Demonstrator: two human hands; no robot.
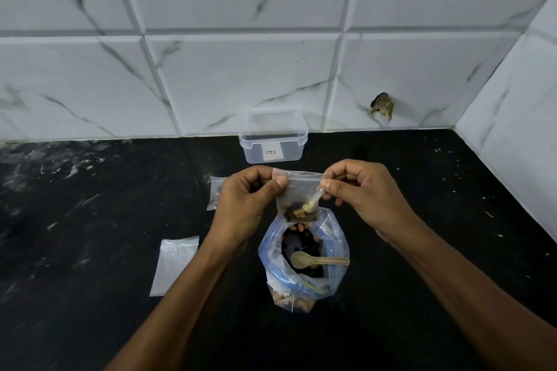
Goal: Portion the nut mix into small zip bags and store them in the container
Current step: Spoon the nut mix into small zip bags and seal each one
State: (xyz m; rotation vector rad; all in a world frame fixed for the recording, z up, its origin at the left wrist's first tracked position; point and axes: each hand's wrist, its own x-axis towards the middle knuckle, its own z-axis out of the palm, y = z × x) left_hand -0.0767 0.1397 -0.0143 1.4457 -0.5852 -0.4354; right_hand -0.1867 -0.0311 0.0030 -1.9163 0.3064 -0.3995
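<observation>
Small zip bag [297, 199], part-filled: top corners pinched by left hand [247, 202] and right hand [361, 193], above open nut-mix bag [303, 259]; spoon [316, 260] inside; clear container [272, 137] beyond.

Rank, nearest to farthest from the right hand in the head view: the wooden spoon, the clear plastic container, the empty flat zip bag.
From the right hand:
1. Wooden spoon, just below, in the big nut bag.
2. Clear plastic container, behind, by the wall.
3. Empty flat zip bag, far left on the counter.
</observation>
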